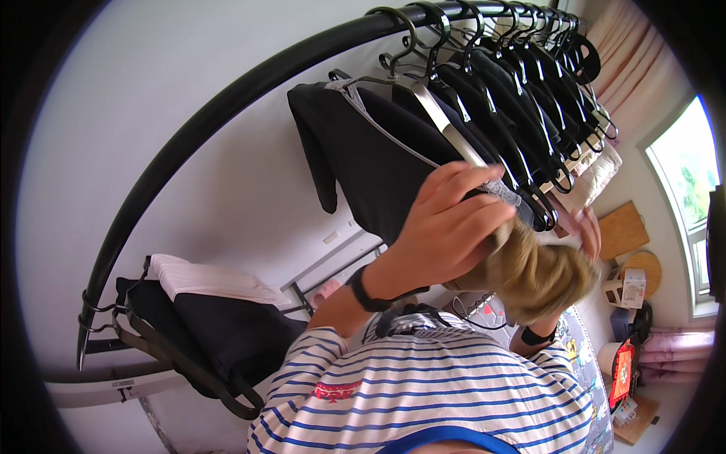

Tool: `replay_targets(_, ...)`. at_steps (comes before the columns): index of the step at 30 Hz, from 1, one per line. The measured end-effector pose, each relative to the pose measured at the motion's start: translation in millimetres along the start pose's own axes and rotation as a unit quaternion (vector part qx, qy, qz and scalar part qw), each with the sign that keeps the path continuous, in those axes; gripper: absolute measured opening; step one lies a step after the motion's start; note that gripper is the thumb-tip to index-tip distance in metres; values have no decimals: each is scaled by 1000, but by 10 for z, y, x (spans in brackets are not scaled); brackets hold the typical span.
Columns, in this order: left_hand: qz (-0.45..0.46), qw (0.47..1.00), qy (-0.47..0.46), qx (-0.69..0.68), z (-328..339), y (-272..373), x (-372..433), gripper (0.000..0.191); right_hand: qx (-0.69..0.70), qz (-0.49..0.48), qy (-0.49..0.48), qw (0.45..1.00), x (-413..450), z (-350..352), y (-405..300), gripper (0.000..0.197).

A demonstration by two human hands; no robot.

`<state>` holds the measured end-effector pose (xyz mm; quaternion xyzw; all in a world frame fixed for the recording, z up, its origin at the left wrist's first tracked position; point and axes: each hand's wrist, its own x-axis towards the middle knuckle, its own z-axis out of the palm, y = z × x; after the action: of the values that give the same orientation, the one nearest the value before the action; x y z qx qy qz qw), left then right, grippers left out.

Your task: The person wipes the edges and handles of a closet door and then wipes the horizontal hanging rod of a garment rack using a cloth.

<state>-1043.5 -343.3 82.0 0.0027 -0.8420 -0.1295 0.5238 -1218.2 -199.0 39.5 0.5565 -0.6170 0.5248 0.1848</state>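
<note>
My left hand [448, 227] reaches up to one shoulder of a black garment [380, 164] with grey trim at its neck. This garment hangs on a hanger with a shiny metal arm [431, 108]. Fingers of that hand lie over the hanger's end and pinch the edge of a bunched olive-brown cloth [533, 272]. The cloth is blurred and hangs between my two hands. Behind its right side shows my right hand [590, 235], with blurred fingers pointing up. The cloth covers most of that hand, so its grip is hidden.
A curved black rail [227, 102] carries several dark garments [510, 108] on black hangers. At its lower left end hang black trousers [227, 335] and a pale pink garment [210, 278]. A window [686, 170], a wooden board [624, 230] and a white box [633, 288] are at right.
</note>
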Motion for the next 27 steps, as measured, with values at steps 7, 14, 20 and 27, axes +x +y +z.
replay_targets(7,-36,998,-6,45,271,-87,-147,36,258,241,-66,933,-33,298,91,39)
replay_targets(14,-116,990,-14,84,70,37,-393,40,445,231,-96,860,-68,480,-171,28)
replay_targets(20,-186,974,-33,123,10,148,-515,43,467,230,-235,821,105,648,4,29)
replay_targets(27,-228,949,12,216,264,130,-505,44,623,234,-360,654,331,1001,368,51)
